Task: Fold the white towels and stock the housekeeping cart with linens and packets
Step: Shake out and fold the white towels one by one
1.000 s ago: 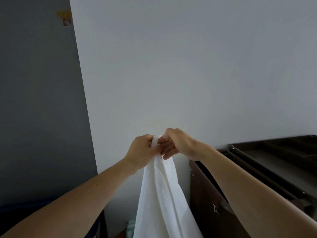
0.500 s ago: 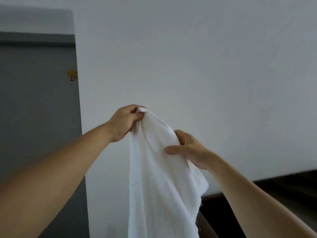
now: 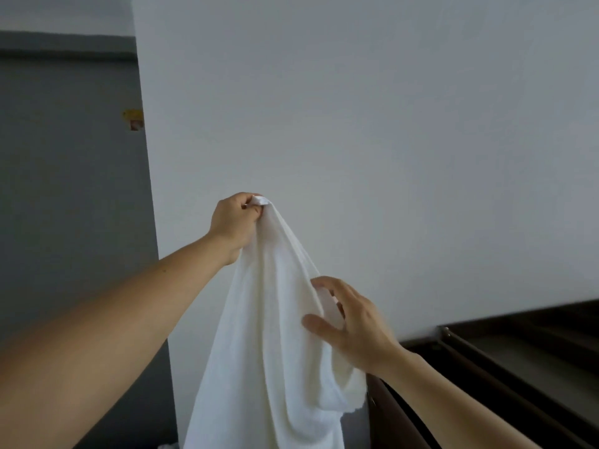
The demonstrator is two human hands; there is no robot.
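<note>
A white towel (image 3: 269, 345) hangs in front of the white wall, draped downward past the bottom of the view. My left hand (image 3: 234, 222) grips its top corner, raised at centre. Lower and to the right, my right hand (image 3: 351, 325) has its thumb on the front of the towel's right edge and its fingers spread loosely behind the cloth. The dark brown housekeeping cart (image 3: 505, 361) stands at the lower right, only its top tray and side showing.
A white wall (image 3: 356, 124) fills the background close ahead. A grey door or panel (image 3: 64, 189) with a small yellow sticker (image 3: 133, 118) lies to the left. The cart's top edge runs just right of my right forearm.
The two hands were together at the towel's top. My left hand has lifted the corner up and left, while my right hand has slid down along the right edge.
</note>
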